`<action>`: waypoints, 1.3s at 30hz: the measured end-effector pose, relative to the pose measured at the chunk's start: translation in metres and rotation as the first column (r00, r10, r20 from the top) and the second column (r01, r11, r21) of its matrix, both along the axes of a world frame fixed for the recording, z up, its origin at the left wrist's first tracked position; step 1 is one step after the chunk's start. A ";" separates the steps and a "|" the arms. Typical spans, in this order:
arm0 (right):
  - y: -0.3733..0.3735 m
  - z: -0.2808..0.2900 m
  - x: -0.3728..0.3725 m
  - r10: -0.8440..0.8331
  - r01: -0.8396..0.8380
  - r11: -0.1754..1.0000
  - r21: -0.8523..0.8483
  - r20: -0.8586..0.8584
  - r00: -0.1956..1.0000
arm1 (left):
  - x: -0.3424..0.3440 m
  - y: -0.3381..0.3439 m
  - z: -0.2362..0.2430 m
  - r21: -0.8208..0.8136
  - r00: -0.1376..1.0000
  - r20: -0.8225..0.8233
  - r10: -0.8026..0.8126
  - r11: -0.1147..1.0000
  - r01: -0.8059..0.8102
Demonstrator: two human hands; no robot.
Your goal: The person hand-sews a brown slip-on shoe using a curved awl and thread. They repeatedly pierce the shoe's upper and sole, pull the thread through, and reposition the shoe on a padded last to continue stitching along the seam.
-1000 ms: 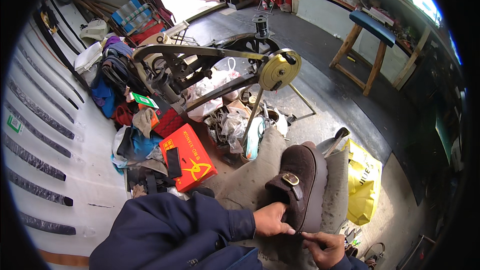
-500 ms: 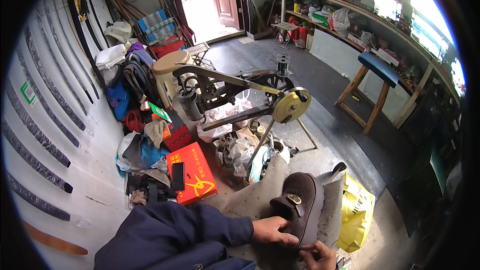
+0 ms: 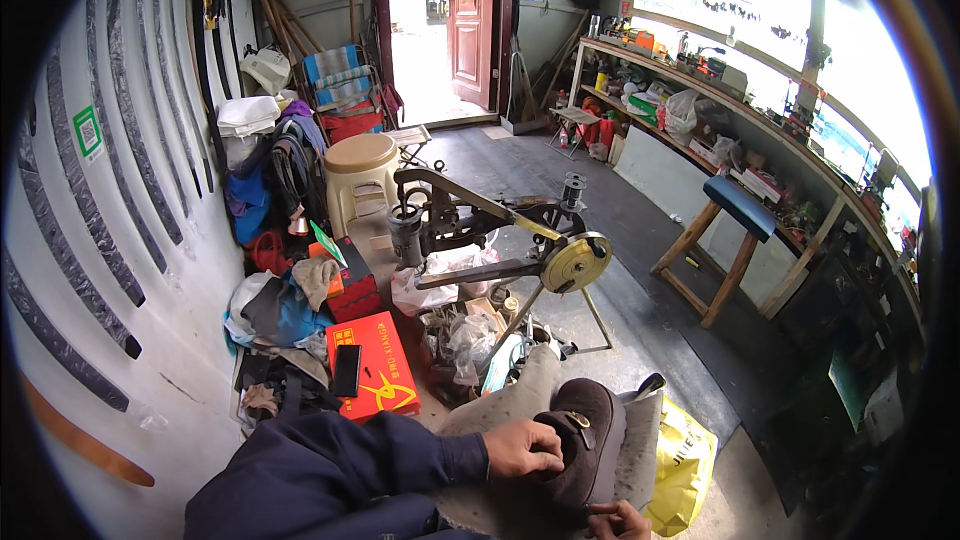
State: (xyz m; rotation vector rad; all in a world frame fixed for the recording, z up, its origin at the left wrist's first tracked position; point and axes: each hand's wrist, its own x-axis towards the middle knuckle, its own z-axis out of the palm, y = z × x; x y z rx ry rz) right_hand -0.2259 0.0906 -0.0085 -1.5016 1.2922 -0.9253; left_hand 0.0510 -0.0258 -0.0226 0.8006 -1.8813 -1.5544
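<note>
A dark brown buckled clog with a thick sole (image 3: 597,438) rests across my knees, which are in worn grey-beige cloth (image 3: 491,412). My left hand (image 3: 522,447) grips the clog at its opening, fingers curled and partly hidden inside it. My right hand (image 3: 617,520) is at the bottom edge of the view, against the clog's near end with its fingers bent in a pinch; whether something small is in them I cannot make out. A dark navy sleeve (image 3: 330,470) covers my left arm.
Ahead stands an iron hand-crank sewing machine (image 3: 577,262). An orange-red box (image 3: 375,393) with a black phone (image 3: 348,370) lies left, beside piled bags and cloth. A yellow bag (image 3: 681,465), blue-topped stool (image 3: 740,202), beige stool (image 3: 361,150), cluttered shelves (image 3: 650,58) and an open door (image 3: 468,40) surround me.
The view has tilted up, so the room sits lower in it and more doorway and window shows. My left hand has shifted slightly up along the clog's opening.
</note>
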 end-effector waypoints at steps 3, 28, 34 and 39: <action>0.003 0.001 -0.001 -0.007 0.006 1.000 -0.022 -0.008 1.000 | 0.016 0.009 0.008 0.530 0.874 -0.461 0.152 0.838 0.133; 0.001 0.029 0.031 -0.117 -0.022 0.967 -0.253 -0.523 0.844 | -0.046 -0.025 -0.025 0.248 0.940 0.094 -0.329 0.922 0.298; -0.003 0.020 0.025 -0.065 -0.005 0.988 -0.154 -0.441 0.895 | -0.045 -0.027 -0.033 0.213 0.903 0.220 -0.368 0.922 0.324; -0.011 0.001 0.011 -0.151 0.037 0.976 -0.216 -0.538 0.830 | -0.038 -0.027 -0.026 0.237 0.903 0.135 -0.407 0.898 0.370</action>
